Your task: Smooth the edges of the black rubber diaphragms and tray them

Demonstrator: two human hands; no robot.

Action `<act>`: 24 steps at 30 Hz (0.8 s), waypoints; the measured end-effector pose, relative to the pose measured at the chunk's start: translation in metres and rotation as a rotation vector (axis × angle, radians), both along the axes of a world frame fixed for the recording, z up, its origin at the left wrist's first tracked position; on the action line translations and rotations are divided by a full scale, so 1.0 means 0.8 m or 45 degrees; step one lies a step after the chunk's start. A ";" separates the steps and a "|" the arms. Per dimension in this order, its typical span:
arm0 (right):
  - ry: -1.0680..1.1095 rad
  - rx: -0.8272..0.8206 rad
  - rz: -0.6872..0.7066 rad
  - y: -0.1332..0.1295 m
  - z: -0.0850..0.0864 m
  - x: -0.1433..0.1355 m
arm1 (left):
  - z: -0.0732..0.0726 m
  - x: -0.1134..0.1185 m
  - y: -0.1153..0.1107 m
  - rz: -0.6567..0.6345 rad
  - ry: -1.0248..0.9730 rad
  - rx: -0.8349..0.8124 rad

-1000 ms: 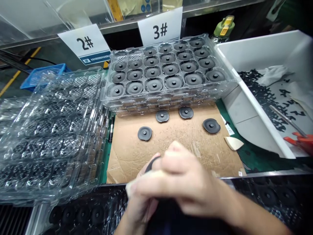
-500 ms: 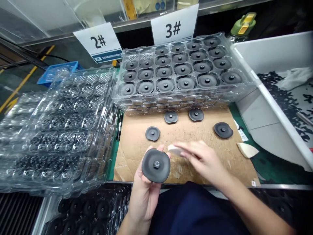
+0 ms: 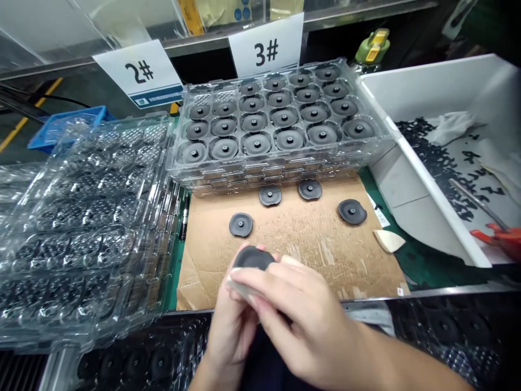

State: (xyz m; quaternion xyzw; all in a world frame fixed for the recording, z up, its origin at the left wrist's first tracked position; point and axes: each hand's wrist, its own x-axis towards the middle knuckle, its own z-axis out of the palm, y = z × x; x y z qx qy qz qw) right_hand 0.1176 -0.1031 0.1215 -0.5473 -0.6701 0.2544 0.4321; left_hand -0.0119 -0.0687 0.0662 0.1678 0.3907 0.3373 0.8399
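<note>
My left hand (image 3: pixel 228 320) is wrapped round a black rubber disc (image 3: pixel 253 257), held tilted above the near edge of the cardboard. A pale sponge piece (image 3: pixel 240 290) is pinched in my right hand (image 3: pixel 297 315) and pressed at the near rim of that disc. My right fingers cover the disc's centre stud and much of the sponge. On the cardboard sheet (image 3: pixel 301 233) lie several similar discs, the closest one (image 3: pixel 240 224) just beyond my left hand. A second pale wedge (image 3: pixel 389 240) rests at the right edge of the cardboard.
Behind the cardboard stands a stack of clear trays (image 3: pixel 277 157) filled with black discs. More clear trays (image 3: pixel 81 217) are piled at left. At right, a white bin (image 3: pixel 435 201) holds black scraps and a red-handled tool (image 3: pixel 499 236). A black pen (image 3: pixel 184 217) lies between.
My right hand has moved left with the sponge, from beside the disc onto its near rim. The disc in my left hand has tilted. The whole view has shifted slightly.
</note>
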 end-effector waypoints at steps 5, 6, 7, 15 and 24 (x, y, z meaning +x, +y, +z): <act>-0.128 -0.003 -0.123 0.012 -0.006 -0.007 | 0.007 0.004 0.000 0.052 -0.065 0.047; -0.144 0.062 -0.155 0.012 -0.007 -0.008 | 0.010 0.006 0.000 0.047 -0.073 0.055; -0.137 0.104 -0.139 0.010 -0.007 -0.007 | 0.012 0.007 0.000 0.047 -0.069 0.070; 0.211 -0.309 -0.268 -0.035 -0.033 0.044 | 0.012 -0.009 0.012 -0.052 -0.102 0.009; 0.253 -0.179 -0.630 -0.036 -0.030 0.051 | 0.024 0.007 0.005 -0.198 -0.291 -0.004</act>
